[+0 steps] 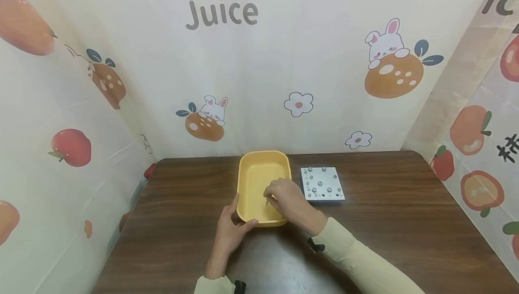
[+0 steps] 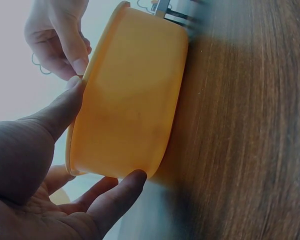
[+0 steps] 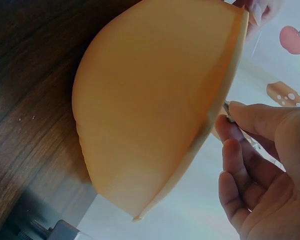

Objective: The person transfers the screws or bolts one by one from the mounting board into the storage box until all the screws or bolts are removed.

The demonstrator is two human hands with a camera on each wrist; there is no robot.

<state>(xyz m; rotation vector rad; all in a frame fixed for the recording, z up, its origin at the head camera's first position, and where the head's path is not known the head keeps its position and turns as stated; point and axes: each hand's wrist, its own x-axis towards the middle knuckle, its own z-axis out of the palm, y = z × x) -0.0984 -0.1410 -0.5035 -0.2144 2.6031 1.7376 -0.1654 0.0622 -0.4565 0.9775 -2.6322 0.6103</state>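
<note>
Bin point(image 1: 259, 177) is standing at table's point(image 1: 182, 222) twelve o'clock; left hand point(image 1: 229, 230) is gripping its seven-o'clock corner, presumably steadying it. Right hand point(image 1: 287, 198) is pinching a metal bit point(image 3: 227, 106) over it, likely for fine control. Wrist views are showing studs point(image 2: 178, 14) beneath the three-o'clock board point(image 1: 329, 177), hidden from head view.

A dark brown, wood-grain surface point(image 1: 405, 204) spreads from 4 round to 8 o'clock, with a soft whitish glare point(image 1: 284, 262) near 6 o'clock. Behind it, a pale cream, smooth back wall covering point(image 1: 259, 68) bears grey lettering, "Juice" point(image 1: 221, 12), at 11 o'clock, and a white rabbit hugging an orange-brown fruit point(image 1: 393, 77) at 2 o'clock. A creased, whitish side hanging point(image 1: 28, 104) shows a printed red fruit point(image 1: 72, 147) at 9 o'clock.
</note>
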